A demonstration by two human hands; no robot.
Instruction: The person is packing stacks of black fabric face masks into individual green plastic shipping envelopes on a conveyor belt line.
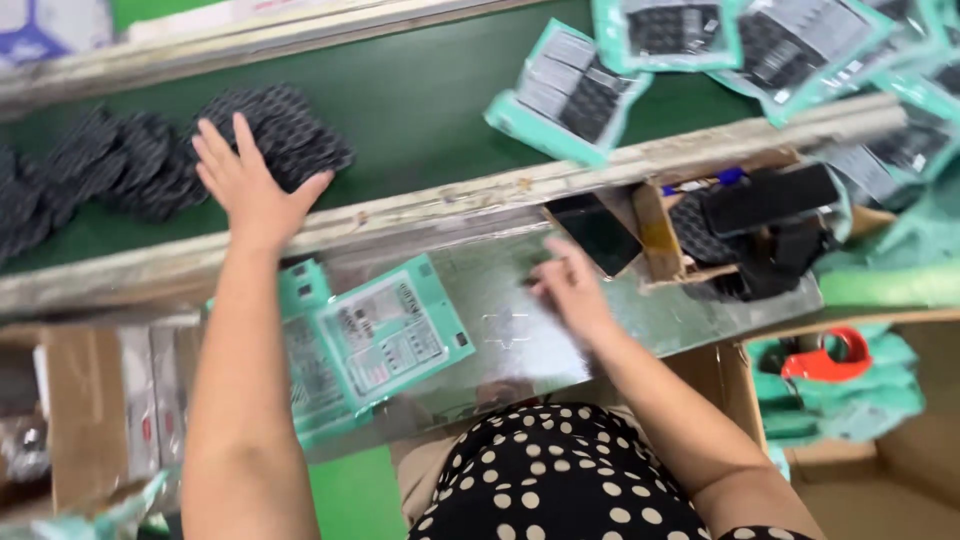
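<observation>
Black mats (270,130) on the far green belt (420,100) lie under the open left hand (245,185); the right hand (570,290), fingers loosely open, touches a clear sheet (500,330) on the near surface.

flat teal plastic packages with grey printed labels (385,335) lie on the metal tray; more teal packages (570,90) sit on the green belt.

Blurred and cut off

My right hand (570,290) smears in motion; the packets (800,45) run off the top edge, their print unreadable.
</observation>
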